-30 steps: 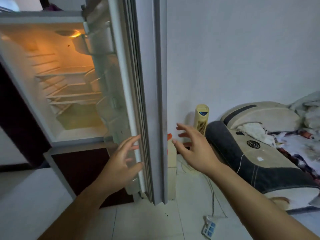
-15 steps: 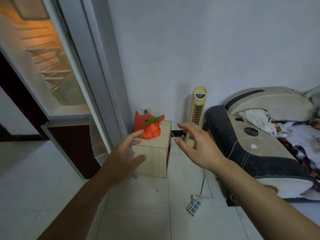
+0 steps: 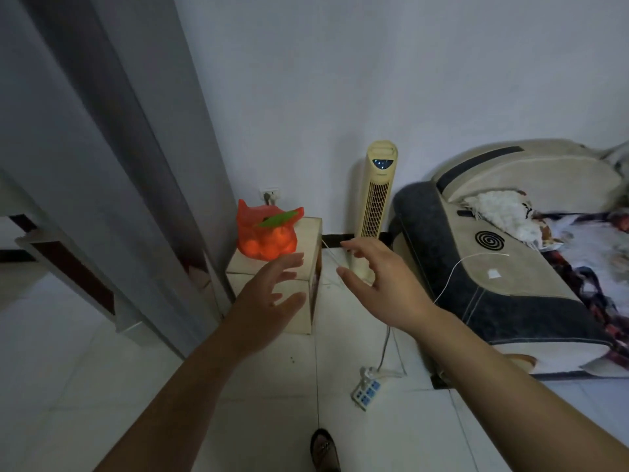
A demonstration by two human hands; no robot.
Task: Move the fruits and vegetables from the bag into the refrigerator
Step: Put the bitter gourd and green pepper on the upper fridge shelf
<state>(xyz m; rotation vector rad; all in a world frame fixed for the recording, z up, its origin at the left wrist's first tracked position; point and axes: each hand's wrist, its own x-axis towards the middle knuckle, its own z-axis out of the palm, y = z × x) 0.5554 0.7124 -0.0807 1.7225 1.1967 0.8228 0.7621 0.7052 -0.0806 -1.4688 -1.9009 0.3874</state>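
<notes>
Oranges (image 3: 269, 247) and 1 green item (image 3: 280, 218) are seen inside a red bag (image 3: 252, 216), which is set on a wooden box (image 3: 311, 240) just beside the refrigerator door (image 3: 85, 148). The 2 hands are stretched toward it, fingers spread and nothing grasped. The left hand (image 3: 269, 301) is held near the bag, and the right hand (image 3: 377, 284) is held in front of a tower fan (image 3: 376, 199).

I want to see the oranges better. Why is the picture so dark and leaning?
Head view: dim, bluish light, no glare; the wide lens makes the refrigerator door lean sideways; the red bag is sharp; the left hand and right hand look slightly soft.
</notes>
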